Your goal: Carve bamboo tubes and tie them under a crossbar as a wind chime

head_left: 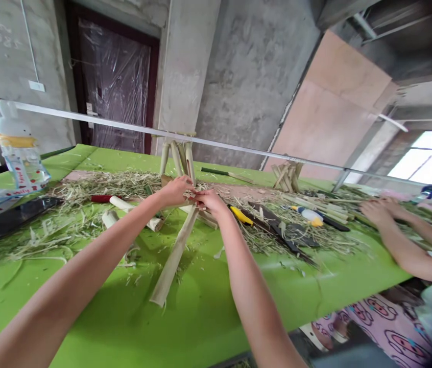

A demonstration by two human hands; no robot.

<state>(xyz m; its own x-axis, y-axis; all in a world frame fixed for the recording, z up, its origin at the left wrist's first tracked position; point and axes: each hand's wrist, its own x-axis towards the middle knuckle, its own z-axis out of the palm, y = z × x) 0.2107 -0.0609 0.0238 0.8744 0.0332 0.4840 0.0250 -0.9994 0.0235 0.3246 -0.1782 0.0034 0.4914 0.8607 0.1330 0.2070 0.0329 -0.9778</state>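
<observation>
Bare arms (pixel 66 291) reach, left hand (pixel 175 190) and right hand (pixel 210 202) clasping a bamboo frame (pixel 172 258).

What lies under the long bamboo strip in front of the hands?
Along the bamboo strip, green tabletop and loose shavings show; what lies directly beneath it is covered.

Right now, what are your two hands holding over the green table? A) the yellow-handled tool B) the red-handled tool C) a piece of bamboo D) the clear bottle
C. The left hand and right hand meet on the bamboo piece, while the yellow-handled tool lies apart from them.
</observation>
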